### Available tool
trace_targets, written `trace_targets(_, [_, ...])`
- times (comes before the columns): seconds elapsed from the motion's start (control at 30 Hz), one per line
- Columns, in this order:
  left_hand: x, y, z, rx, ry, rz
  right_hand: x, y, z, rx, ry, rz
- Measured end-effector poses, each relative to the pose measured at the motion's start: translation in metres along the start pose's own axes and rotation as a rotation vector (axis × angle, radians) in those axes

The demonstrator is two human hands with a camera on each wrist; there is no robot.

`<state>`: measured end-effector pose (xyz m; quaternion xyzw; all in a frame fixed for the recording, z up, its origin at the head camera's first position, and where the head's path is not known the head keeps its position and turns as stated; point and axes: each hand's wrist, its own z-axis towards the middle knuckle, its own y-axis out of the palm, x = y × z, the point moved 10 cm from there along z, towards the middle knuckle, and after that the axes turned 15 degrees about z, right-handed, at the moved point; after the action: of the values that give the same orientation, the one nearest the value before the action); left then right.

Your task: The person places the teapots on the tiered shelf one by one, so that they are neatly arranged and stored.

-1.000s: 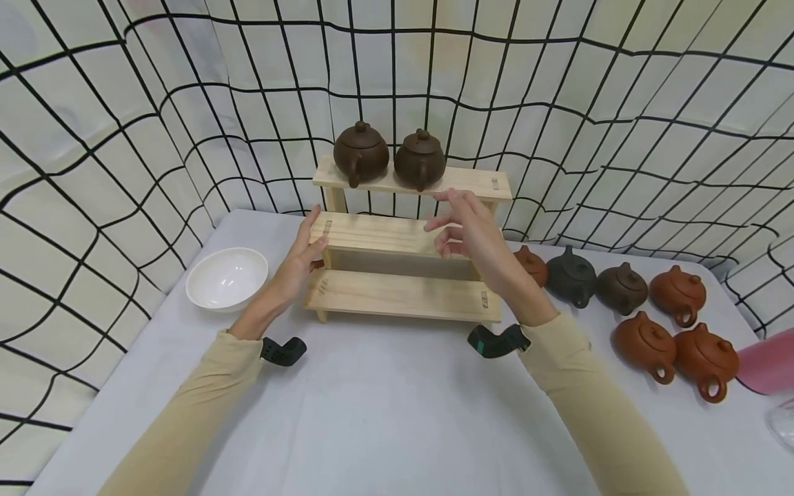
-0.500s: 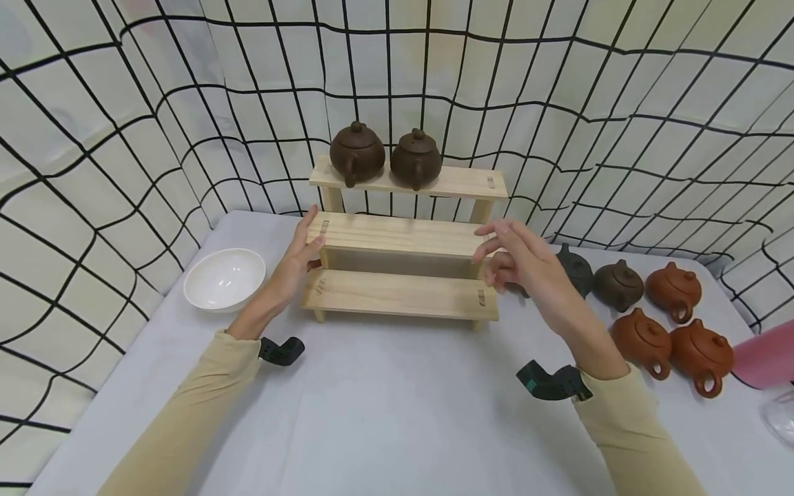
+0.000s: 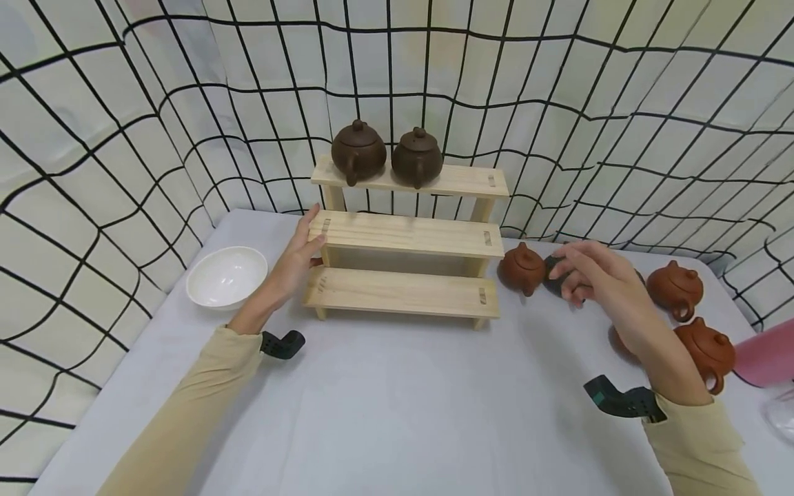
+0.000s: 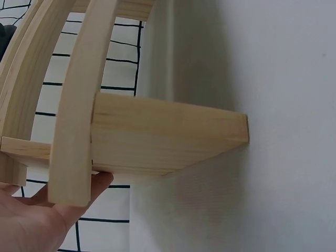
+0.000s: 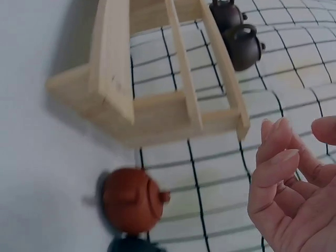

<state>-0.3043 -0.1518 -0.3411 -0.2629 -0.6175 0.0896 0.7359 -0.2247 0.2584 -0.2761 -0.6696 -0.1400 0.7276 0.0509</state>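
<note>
A three-tier wooden shelf rack [image 3: 406, 234] stands mid-table. My left hand [image 3: 288, 272] grips the left end of its middle shelf, the thumb in front. In the left wrist view some fingers are hidden behind the wood. Two dark brown teapots [image 3: 358, 153] sit side by side on the top shelf. To the right of the rack, my right hand [image 3: 604, 282] hovers with loosely curled fingers and holds nothing. It partly covers a dark grey teapot [image 3: 551, 277]. A small red-brown teapot [image 3: 522, 267] is just left of that hand, apart from it.
More teapots stand at the right, including a reddish one [image 3: 675, 291] and another [image 3: 706, 348] in front of it. A pink object [image 3: 766, 358] is at the right edge. A white bowl [image 3: 227, 277] sits left of the rack. Black-lined netting [image 3: 527, 96] hangs behind.
My right hand has moved right and down, from in front of the upper shelves to over the teapots on the table. My left hand keeps its grip on the rack.
</note>
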Motion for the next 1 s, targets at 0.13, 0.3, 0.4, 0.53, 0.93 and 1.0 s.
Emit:
trace_targets(0.13, [0.001, 0.001, 0.003, -0.020, 0.010, 0.023, 0.026, -0.029, -0.017, 0.015, 0.067, -0.010])
trace_targets(0.3, [0.000, 0.000, 0.005, -0.032, 0.007, 0.026, 0.062, -0.072, -0.039, 0.047, 0.156, -0.047])
trace_targets(0.4, [0.000, 0.001, 0.006, -0.039, 0.001, 0.016, 0.080, -0.095, -0.055, 0.093, 0.196, -0.172])
trace_targets(0.53, [0.000, 0.001, 0.007, -0.032, 0.005, 0.007, 0.104, -0.116, -0.076, 0.138, 0.297, -0.303])
trace_targets(0.93, [-0.006, -0.003, 0.006, 0.028, 0.020, 0.045, 0.156, -0.122, -0.112, 0.056, 0.625, -0.304])
trace_targets(1.0, [-0.007, -0.003, 0.006, 0.034, 0.013, 0.070, 0.162, -0.121, -0.113, 0.043, 0.644, -0.295])
